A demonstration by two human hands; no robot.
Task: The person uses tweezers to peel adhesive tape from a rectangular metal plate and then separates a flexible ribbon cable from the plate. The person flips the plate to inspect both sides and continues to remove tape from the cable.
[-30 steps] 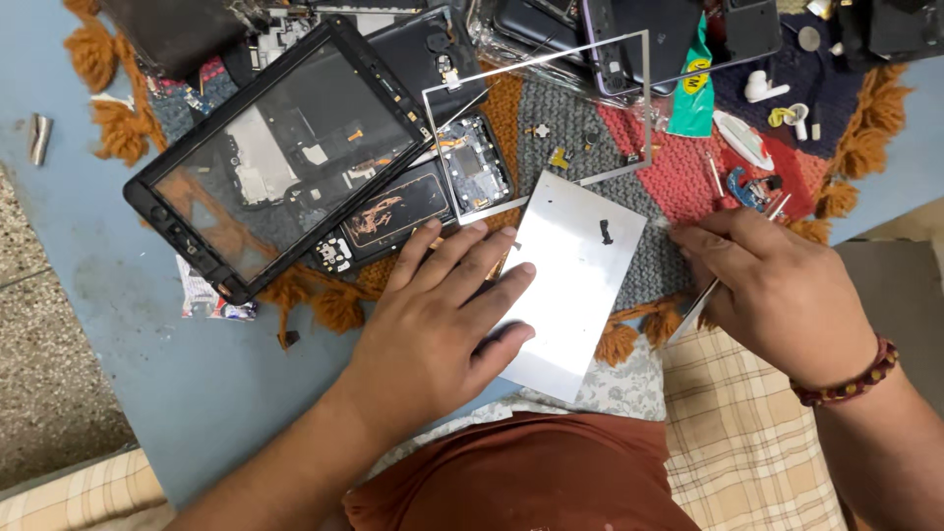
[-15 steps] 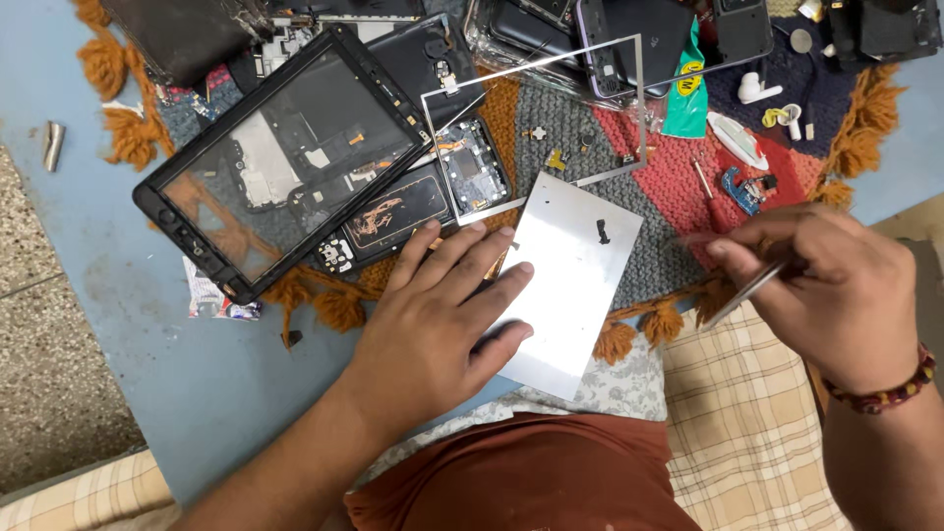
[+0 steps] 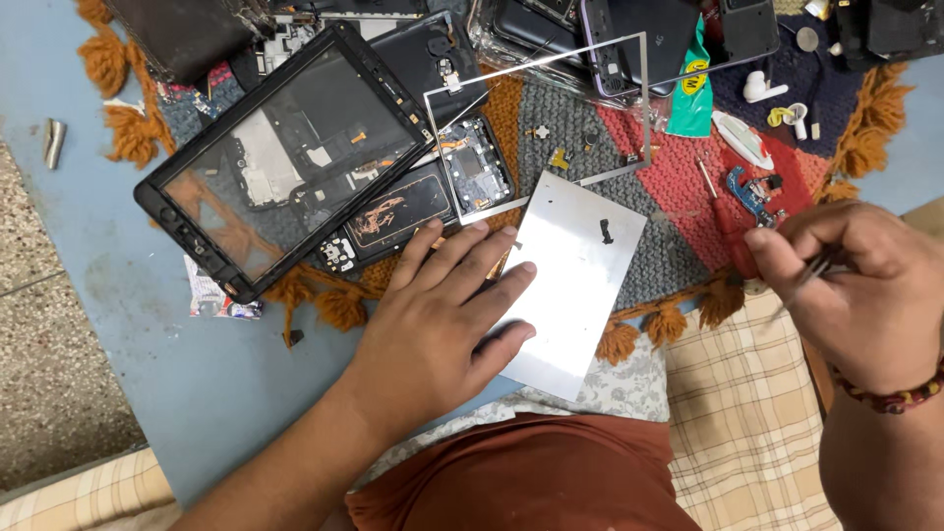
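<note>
Work surface: a blue table (image 3: 147,324) is carrying everything, with a knitted mat (image 3: 590,147) in orange, grey and red lying across the upper half of the frame.
Tablet frame: a black tablet frame (image 3: 285,157) is lying tilted at upper left, its insides showing through the opening.
Metal plate: a bright metal plate (image 3: 570,285) is lying at centre frame, partly on the mat and reaching over the table's near edge; a small dark part (image 3: 606,232) is sitting on its upper portion.
Left hand: the left hand (image 3: 442,315) is pressing flat on the plate's left side, fingers spread apart and closing on nothing.
Right hand: the right hand (image 3: 865,295) is pinching together on thin metal tweezers (image 3: 811,270) at right of frame.
Change: half a second ago and a second ago the right hand was lower and nearer the plate's right edge; it is now lifting out to the right, well apart from the plate, while the left hand is staying put.
Meaning: judging from this, the plate is being kept steady while the tweezers are turning away from it.
Small parts: a red screwdriver (image 3: 723,211) and a thin wire frame (image 3: 536,128) are lying on the mat above the plate.
</note>
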